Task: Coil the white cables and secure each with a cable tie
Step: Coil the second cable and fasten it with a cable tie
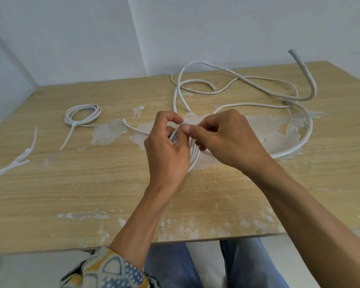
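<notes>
- The left hand (166, 154) is gripping a small coil (195, 159) of white cable at the middle of the table (92, 194), its fingers curled round the strands.
- The right hand (224, 140) is pinching a white cable tie (186, 120) at the far side of that coil, thumb and fingertips pressed together on it.
- A finished coil (83, 106), already tied, is lying on the far left of the table, well apart from the hands.
- Spare ties (19, 160) are lying at the left edge.
- Loose cables (310, 123) are sprawling across the far right, one looping close to the right hand.
</notes>
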